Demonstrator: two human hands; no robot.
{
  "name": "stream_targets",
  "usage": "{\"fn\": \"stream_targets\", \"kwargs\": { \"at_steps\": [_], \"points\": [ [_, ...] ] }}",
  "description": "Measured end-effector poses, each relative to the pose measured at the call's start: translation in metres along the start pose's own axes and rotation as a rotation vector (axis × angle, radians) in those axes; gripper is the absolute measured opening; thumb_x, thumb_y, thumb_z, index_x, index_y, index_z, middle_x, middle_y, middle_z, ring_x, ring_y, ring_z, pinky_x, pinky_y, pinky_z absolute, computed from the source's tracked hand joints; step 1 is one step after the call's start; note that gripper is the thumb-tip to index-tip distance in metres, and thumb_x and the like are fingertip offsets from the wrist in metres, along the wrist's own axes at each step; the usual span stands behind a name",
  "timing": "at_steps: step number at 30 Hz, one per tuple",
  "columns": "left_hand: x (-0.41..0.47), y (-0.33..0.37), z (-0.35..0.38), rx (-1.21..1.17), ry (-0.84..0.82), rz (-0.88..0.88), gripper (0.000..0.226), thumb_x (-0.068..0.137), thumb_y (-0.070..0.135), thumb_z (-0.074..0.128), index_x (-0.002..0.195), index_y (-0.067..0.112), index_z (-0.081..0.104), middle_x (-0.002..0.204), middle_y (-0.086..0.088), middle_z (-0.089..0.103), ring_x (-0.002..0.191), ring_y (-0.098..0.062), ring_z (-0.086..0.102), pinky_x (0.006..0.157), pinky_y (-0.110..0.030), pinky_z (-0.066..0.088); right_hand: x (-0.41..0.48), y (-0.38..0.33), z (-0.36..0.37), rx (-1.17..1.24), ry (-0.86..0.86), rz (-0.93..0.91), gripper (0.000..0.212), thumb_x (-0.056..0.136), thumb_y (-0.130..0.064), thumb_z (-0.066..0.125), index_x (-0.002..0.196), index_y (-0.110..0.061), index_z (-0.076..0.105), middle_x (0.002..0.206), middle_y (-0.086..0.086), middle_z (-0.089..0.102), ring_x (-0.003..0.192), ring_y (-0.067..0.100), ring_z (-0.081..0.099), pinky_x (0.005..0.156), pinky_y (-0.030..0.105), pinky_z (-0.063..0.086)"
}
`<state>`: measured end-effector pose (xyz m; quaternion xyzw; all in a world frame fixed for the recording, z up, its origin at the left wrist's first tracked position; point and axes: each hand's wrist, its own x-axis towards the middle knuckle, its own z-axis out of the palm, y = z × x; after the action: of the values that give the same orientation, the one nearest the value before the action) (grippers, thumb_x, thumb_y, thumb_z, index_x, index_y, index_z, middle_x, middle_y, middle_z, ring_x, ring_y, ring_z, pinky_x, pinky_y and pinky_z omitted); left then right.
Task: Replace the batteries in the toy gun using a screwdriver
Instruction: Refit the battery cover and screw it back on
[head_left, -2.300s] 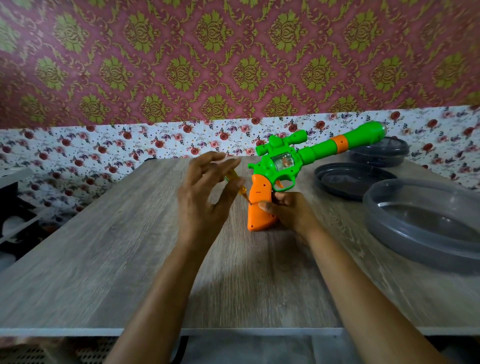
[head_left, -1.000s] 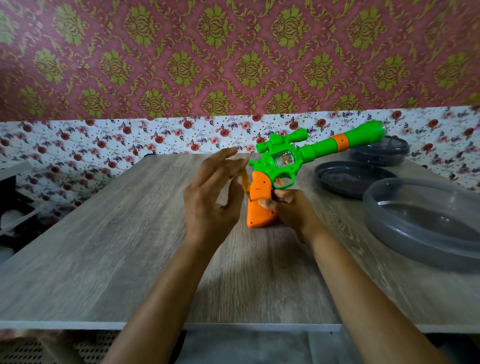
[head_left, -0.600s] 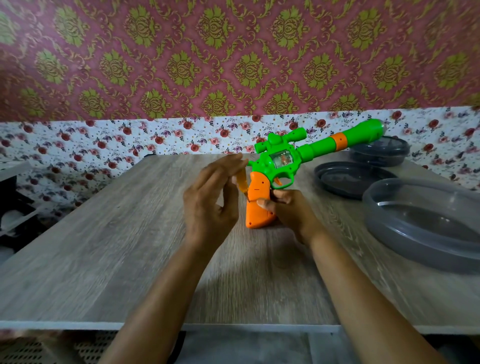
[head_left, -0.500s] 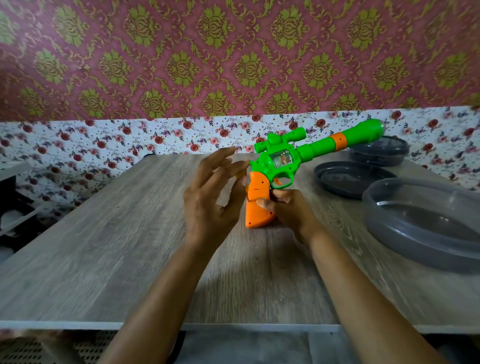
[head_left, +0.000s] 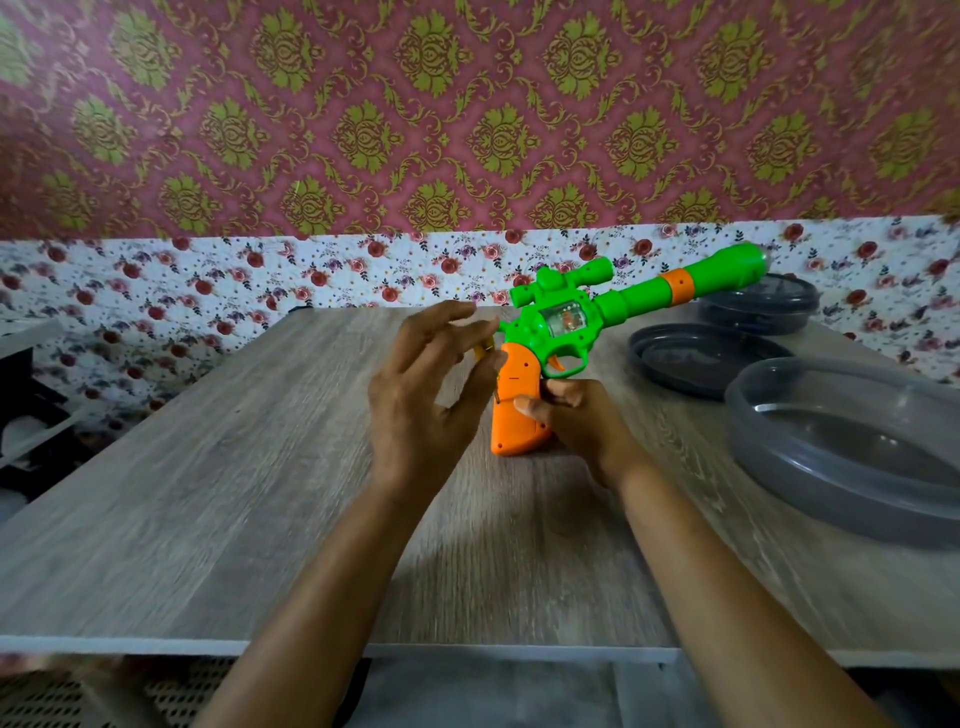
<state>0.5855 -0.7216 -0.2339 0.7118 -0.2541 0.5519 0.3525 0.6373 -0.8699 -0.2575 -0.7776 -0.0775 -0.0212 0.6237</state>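
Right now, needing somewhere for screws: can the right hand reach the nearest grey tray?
Likely yes, once freed: the right hand holds the toy gun, and only bare table lies between it and the grey tray.

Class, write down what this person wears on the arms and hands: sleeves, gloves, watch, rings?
Nothing shows. The left hand and right hand are bare, without gloves or rings. The left forearm and right forearm are bare too: no sleeves, watch or bracelet.
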Motion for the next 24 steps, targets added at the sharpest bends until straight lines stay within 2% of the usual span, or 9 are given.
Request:
{"fn": "stream_targets", "kwargs": {
  "at_steps": [2, 4, 7, 10, 12, 14, 17, 21, 24],
  "points": [
    [0.0003, -0.0015, -0.0005, 0.008, 0.014, -0.025, 0.019, 0.084, 0.014, 0.069, 0.098, 0.002, 0.069, 0.1, -0.006, 0.056, 0.085, -0.011, 0.059, 0.07, -0.016, 0.051, 0.0006, 0.0003, 0.0004, 0.002, 0.0, 0.005, 0.028, 0.085, -0.01, 0.062, 0.113, -0.007, 0.064, 0.107, 0.013, 0.066, 0.098, 0.023, 0.062, 0.087, 0.045, 0.053],
    [0.0002, -0.0027, -0.0002, 0.009, 0.037, -0.046, 0.019, 0.085, 0.012, 0.066, 0.1, 0.001, 0.067, 0.096, -0.008, 0.059, 0.082, -0.01, 0.06, 0.07, -0.017, 0.052, 0.0025, 0.0013, 0.001, -0.026, 0.002, -0.007, 0.027, 0.084, -0.012, 0.063, 0.11, -0.007, 0.066, 0.108, 0.015, 0.067, 0.102, 0.027, 0.063, 0.091, 0.049, 0.051],
    [-0.0005, -0.0019, 0.0008, 0.017, 0.051, -0.07, 0.026, 0.088, 0.004, 0.059, 0.113, -0.001, 0.062, 0.104, -0.002, 0.062, 0.093, -0.005, 0.06, 0.082, -0.01, 0.049, 0.0029, 0.0016, 0.0012, -0.04, 0.004, -0.016, 0.027, 0.084, -0.011, 0.063, 0.111, -0.006, 0.066, 0.108, 0.017, 0.068, 0.104, 0.028, 0.063, 0.094, 0.049, 0.049],
    [-0.0016, -0.0033, 0.001, 0.023, 0.005, -0.021, 0.026, 0.087, -0.001, 0.057, 0.111, 0.001, 0.065, 0.114, -0.002, 0.061, 0.106, -0.01, 0.06, 0.087, -0.016, 0.05, 0.003, 0.0027, 0.0009, -0.042, 0.002, -0.018, 0.028, 0.084, -0.011, 0.063, 0.112, -0.006, 0.065, 0.109, 0.017, 0.068, 0.104, 0.027, 0.063, 0.095, 0.049, 0.049],
    [-0.0015, -0.0043, 0.0013, 0.01, -0.017, -0.002, 0.02, 0.086, 0.008, 0.063, 0.105, 0.004, 0.069, 0.117, -0.003, 0.058, 0.103, -0.013, 0.061, 0.083, -0.019, 0.05, 0.0033, 0.0037, 0.0009, -0.047, 0.001, -0.021, 0.027, 0.083, -0.012, 0.064, 0.11, -0.008, 0.067, 0.107, 0.016, 0.069, 0.103, 0.027, 0.064, 0.093, 0.05, 0.05],
    [-0.0016, -0.0046, 0.0022, 0.012, -0.027, 0.01, 0.019, 0.083, 0.016, 0.069, 0.099, 0.005, 0.071, 0.107, -0.009, 0.057, 0.094, -0.011, 0.058, 0.076, -0.019, 0.049, 0.004, 0.0047, 0.001, -0.034, 0.004, -0.017, 0.026, 0.083, -0.012, 0.064, 0.108, -0.009, 0.068, 0.106, 0.014, 0.069, 0.102, 0.027, 0.064, 0.091, 0.051, 0.05],
    [-0.0025, -0.0059, 0.0028, 0.019, -0.016, 0.023, 0.016, 0.083, 0.01, 0.069, 0.097, 0.003, 0.071, 0.094, -0.013, 0.056, 0.085, -0.008, 0.054, 0.067, -0.023, 0.05, 0.0027, 0.0031, 0.0008, -0.038, 0.004, -0.016, 0.027, 0.083, -0.011, 0.064, 0.11, -0.009, 0.067, 0.102, 0.01, 0.068, 0.101, 0.025, 0.064, 0.092, 0.05, 0.05],
    [-0.0015, -0.0045, 0.003, -0.003, 0.013, 0.002, 0.023, 0.087, -0.002, 0.061, 0.11, 0.0, 0.062, 0.101, -0.004, 0.062, 0.092, -0.008, 0.061, 0.078, -0.019, 0.053, 0.0017, 0.0012, 0.0001, -0.059, -0.003, -0.027, 0.028, 0.085, -0.011, 0.063, 0.112, -0.008, 0.065, 0.101, 0.009, 0.066, 0.098, 0.022, 0.062, 0.093, 0.049, 0.05],
    [-0.0018, -0.0039, 0.0028, 0.008, -0.01, 0.0, 0.025, 0.087, -0.005, 0.057, 0.111, 0.001, 0.065, 0.113, -0.002, 0.062, 0.104, -0.013, 0.061, 0.084, -0.024, 0.053, 0.0021, 0.0016, 0.0005, -0.044, -0.001, -0.016, 0.029, 0.085, -0.012, 0.063, 0.114, -0.008, 0.065, 0.101, 0.009, 0.066, 0.098, 0.021, 0.061, 0.093, 0.049, 0.05]
  ]
}}
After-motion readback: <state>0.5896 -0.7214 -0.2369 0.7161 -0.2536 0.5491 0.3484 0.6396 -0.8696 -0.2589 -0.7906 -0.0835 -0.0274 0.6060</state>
